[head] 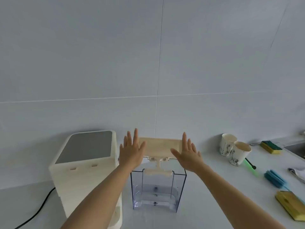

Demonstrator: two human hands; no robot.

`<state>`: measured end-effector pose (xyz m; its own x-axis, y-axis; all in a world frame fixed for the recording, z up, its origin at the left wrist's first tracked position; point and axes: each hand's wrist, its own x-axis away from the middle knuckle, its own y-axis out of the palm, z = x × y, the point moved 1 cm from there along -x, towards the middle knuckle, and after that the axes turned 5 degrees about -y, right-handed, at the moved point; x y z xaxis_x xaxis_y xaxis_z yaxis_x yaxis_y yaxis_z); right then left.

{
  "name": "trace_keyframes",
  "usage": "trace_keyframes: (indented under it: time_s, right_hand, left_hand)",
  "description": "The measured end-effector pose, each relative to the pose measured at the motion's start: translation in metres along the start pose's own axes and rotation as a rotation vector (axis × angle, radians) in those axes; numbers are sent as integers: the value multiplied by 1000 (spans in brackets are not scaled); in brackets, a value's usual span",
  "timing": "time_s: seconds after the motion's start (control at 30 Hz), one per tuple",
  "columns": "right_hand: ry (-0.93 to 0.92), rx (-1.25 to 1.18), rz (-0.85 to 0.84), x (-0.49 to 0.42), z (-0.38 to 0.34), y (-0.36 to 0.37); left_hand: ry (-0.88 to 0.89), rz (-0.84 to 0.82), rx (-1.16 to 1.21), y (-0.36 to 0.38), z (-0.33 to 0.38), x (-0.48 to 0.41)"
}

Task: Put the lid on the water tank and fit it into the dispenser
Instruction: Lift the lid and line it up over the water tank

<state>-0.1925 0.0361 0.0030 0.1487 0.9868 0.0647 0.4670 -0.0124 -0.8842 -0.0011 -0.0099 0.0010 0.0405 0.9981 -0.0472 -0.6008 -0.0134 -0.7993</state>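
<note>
A clear bluish water tank [158, 192] stands upright on the white counter, right of the cream dispenser [85, 164]. Its cream lid [159, 147] lies on top of the tank, and a cream handle piece hangs at the tank's front rim. My left hand [131, 151] is at the lid's left end and my right hand [188, 153] at its right end. Both hands are flat with the fingers spread, thumbs over the lid's surface. Neither hand curls around anything.
A black cord [41, 207] runs from the dispenser's left side. To the right stand two paper cups [234, 150], with sponges [270, 147], a blue brush [275, 179], a yellow sponge [292, 204] and a sink edge [297, 148] at the far right. A tiled wall rises behind.
</note>
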Motion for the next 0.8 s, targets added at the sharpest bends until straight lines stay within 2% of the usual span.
trace_keyframes:
  time_s: [0.1, 0.2, 0.33, 0.47, 0.8]
  right_hand:
    - [72, -363, -18, -12, 1, -4]
    - [131, -638, -78, -15, -1, -10]
    - [267, -689, -136, -29, 8, -9]
    - [313, -679, -178, -41, 11, -3]
    - [380, -773, -148, -58, 15, 3]
  left_hand:
    - [-199, -113, 348, 1, 4, -14]
    - [-343, -220, 522, 2, 8, -25]
    - [-456, -283, 598, 3, 7, -38]
    - [-509, -329, 597, 6, 4, -45]
    - [-529, -283, 637, 4, 5, -55]
